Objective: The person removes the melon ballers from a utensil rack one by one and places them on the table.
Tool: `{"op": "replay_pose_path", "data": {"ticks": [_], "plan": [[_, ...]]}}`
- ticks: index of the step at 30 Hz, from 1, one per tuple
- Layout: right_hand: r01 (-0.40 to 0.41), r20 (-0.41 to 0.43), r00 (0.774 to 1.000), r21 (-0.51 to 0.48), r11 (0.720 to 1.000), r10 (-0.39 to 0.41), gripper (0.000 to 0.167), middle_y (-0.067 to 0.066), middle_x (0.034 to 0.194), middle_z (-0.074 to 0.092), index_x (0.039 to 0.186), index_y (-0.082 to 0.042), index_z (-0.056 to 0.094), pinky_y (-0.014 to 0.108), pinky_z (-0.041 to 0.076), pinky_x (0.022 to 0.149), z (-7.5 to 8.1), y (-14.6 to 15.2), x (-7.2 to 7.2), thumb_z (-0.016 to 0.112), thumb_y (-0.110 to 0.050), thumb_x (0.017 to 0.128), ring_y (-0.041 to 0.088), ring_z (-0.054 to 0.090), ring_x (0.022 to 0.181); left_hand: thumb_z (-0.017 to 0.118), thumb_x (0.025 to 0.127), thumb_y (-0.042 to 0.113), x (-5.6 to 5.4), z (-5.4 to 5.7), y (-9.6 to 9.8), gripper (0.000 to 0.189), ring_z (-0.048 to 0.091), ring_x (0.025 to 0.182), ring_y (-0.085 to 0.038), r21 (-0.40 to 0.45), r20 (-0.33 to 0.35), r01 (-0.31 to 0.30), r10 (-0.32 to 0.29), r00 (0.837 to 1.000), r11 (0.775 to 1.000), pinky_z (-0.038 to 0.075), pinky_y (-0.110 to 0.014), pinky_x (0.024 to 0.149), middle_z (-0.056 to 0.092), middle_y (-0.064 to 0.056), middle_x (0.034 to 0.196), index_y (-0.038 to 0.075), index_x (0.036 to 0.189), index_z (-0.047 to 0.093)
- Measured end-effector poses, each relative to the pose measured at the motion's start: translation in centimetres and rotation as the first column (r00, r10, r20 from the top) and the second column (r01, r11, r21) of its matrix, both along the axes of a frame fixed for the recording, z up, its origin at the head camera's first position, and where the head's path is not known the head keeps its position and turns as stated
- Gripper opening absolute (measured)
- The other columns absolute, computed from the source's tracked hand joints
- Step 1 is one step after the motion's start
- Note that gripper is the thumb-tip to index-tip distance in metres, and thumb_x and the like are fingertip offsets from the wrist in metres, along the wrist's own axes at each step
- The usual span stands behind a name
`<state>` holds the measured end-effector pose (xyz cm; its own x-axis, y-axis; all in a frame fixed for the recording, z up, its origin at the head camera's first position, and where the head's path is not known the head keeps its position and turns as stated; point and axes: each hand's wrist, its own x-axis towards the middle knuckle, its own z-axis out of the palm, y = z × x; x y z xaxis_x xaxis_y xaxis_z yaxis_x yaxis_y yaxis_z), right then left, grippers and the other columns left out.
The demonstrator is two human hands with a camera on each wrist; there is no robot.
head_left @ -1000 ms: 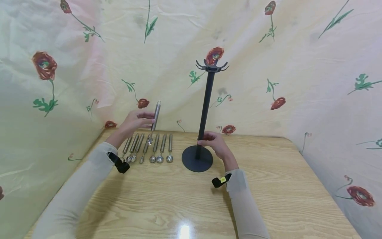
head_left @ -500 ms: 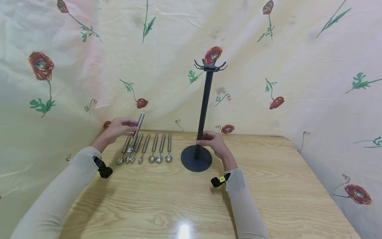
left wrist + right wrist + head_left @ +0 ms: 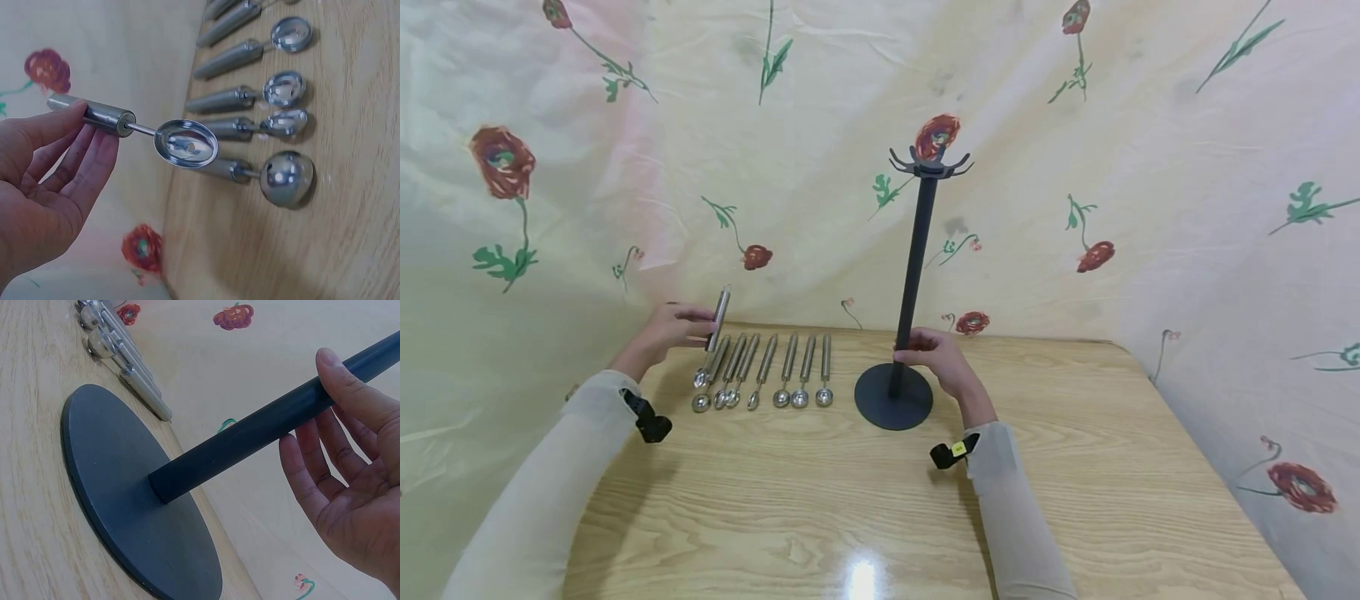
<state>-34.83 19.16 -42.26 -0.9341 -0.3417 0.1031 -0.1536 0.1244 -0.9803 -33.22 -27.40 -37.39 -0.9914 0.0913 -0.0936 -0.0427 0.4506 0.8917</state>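
Observation:
My left hand point(image 3: 662, 330) pinches the steel handle of a melon baller point(image 3: 186, 144) between thumb and fingers. Its oval bowl, with a small hole in it, hangs just above the left end of a row of similar scoops. The outermost of these, a round-bowled scoop point(image 3: 287, 179), lies partly behind the held one in the left wrist view. With thumb and fingers, my right hand point(image 3: 944, 363) holds the lower pole of a black hook stand point(image 3: 916, 258). The stand is upright, its round base point(image 3: 119, 481) flat on the table.
Several more steel scoops point(image 3: 788, 363) lie side by side on the wooden table point(image 3: 790, 483), left of the stand, handles towards the back. A flower-patterned cloth point(image 3: 820, 167) hangs behind the table and along both sides. Curved hooks point(image 3: 931, 169) ring the stand's top.
My left hand has carried the melon baller leftward and lower, from over the middle of the row to its left end. The right hand keeps its hold on the stand.

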Motion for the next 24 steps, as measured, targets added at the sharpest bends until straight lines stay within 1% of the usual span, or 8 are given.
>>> {"op": "replay_pose_path", "data": {"ticks": [4,6,9,11,13,16,21,24], "plan": [[-0.002,-0.001,1.0,0.002,1.0,0.002,0.03,-0.005,0.095,0.074,0.115,0.004,0.068,0.03,0.056,0.091,0.0,0.0,0.0,0.077,-0.01,0.09,0.018,0.068,0.094,0.064,0.102,0.019,0.0,-0.6,-1.0,0.053,0.071,0.092,-0.008,0.003,0.037,-0.022,0.022,0.999,1.0,0.054,-0.05,0.104,0.071,-0.002,0.108,-0.011,0.142,0.048],[-0.002,0.0,1.0,-0.002,1.0,0.002,0.03,-0.005,0.094,0.074,0.115,0.005,0.068,0.029,0.056,0.09,0.0,-0.1,0.0,0.077,-0.01,0.09,0.018,0.067,0.094,0.063,0.102,0.019,0.0,-0.9,-1.4,0.053,0.07,0.09,-0.005,0.006,0.054,-0.031,0.031,0.998,0.999,0.053,-0.05,0.105,0.071,0.003,0.104,-0.012,0.143,0.048],[-0.002,0.003,1.0,-0.009,1.0,0.002,0.028,-0.004,0.094,0.074,0.113,0.004,0.068,0.029,0.056,0.089,0.0,-0.1,0.0,0.077,-0.009,0.09,0.018,0.067,0.093,0.063,0.102,0.02,0.1,-1.3,-2.0,0.055,0.069,0.087,-0.001,0.006,0.085,-0.037,0.036,0.996,0.999,0.054,-0.047,0.105,0.071,0.011,0.099,-0.011,0.144,0.047],[-0.003,0.006,1.0,-0.011,1.0,0.003,0.026,-0.004,0.093,0.074,0.111,0.002,0.069,0.029,0.056,0.089,-0.1,-0.1,0.0,0.077,-0.009,0.09,0.018,0.068,0.093,0.064,0.102,0.02,0.1,-1.6,-2.3,0.056,0.069,0.086,0.0,0.003,0.108,-0.036,0.035,0.993,0.999,0.055,-0.045,0.105,0.071,0.013,0.098,-0.011,0.146,0.045],[-0.004,0.009,1.0,-0.011,1.0,0.004,0.025,-0.003,0.094,0.074,0.11,0.002,0.069,0.029,0.056,0.089,-0.2,-0.1,-0.1,0.078,-0.01,0.09,0.018,0.068,0.093,0.063,0.102,0.02,0.2,-1.9,-2.6,0.056,0.069,0.086,-0.001,-0.008,0.132,-0.041,0.042,0.99,0.999,0.056,-0.044,0.104,0.072,0.014,0.096,-0.01,0.146,0.045],[-0.006,0.01,1.0,-0.006,1.0,0.006,0.028,-0.003,0.095,0.075,0.113,0.004,0.068,0.029,0.056,0.09,-0.2,-0.1,0.0,0.077,-0.01,0.09,0.018,0.068,0.093,0.063,0.102,0.021,0.2,-2.4,-3.0,0.055,0.07,0.087,-0.004,-0.005,0.157,-0.065,0.065,0.985,0.998,0.058,-0.04,0.101,0.073,0.014,0.094,-0.008,0.146,0.046],[-0.007,0.017,1.0,0.001,1.0,0.007,0.036,-0.006,0.096,0.074,0.122,0.012,0.062,0.027,0.056,0.091,-0.1,-0.1,-0.1,0.074,-0.006,0.093,0.016,0.068,0.094,0.067,0.1,0.02,0.2,-3.2,-3.4,0.055,0.07,0.089,-0.006,0.01,0.169,-0.103,0.1,0.981,0.995,0.061,-0.032,0.092,0.072,0.015,0.089,-0.007,0.145,0.048],[-0.01,0.024,1.0,-0.003,1.0,0.01,0.037,-0.009,0.095,0.073,0.124,0.013,0.06,0.026,0.055,0.09,0.0,0.0,-0.1,0.072,-0.004,0.093,0.014,0.068,0.094,0.069,0.099,0.019,0.1,-3.7,-3.4,0.057,0.069,0.085,-0.004,0.017,0.167,-0.123,0.119,0.979,0.992,0.061,-0.03,0.088,0.071,0.017,0.086,-0.007,0.144,0.048]]}}
